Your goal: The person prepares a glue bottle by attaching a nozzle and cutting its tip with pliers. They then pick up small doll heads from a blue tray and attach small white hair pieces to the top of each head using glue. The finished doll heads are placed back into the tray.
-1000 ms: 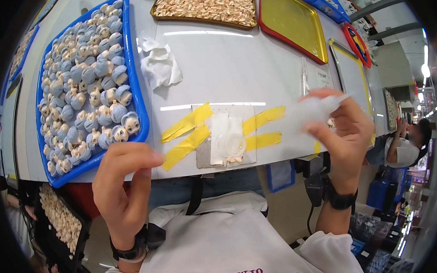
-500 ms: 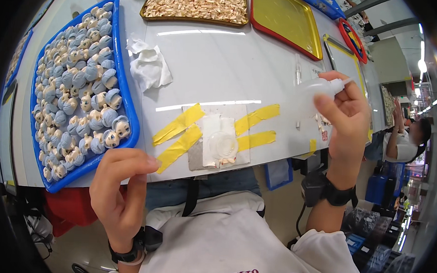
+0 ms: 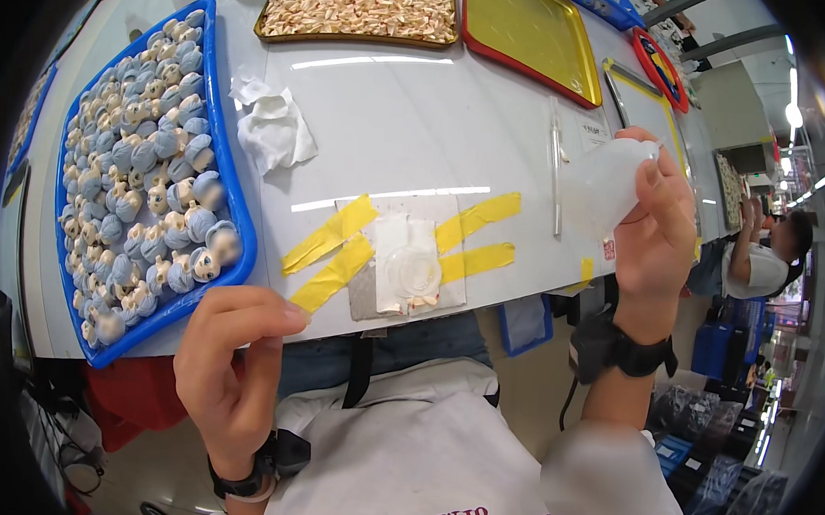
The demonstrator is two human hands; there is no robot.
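The right hand (image 3: pixel 658 213) was raised over the right side of the worktop (image 3: pixel 373 118), forearm upright in view, thumb and fingers closed round a translucent bottle (image 3: pixel 609 179). The left hand (image 3: pixel 229 355) hung bent at the near edge, beside the blue tray (image 3: pixel 236 190), index finger pointing toward the yellow tape (image 3: pixel 329 277), its gap to the thumb narrow; whether it pinched anything I could not tell.
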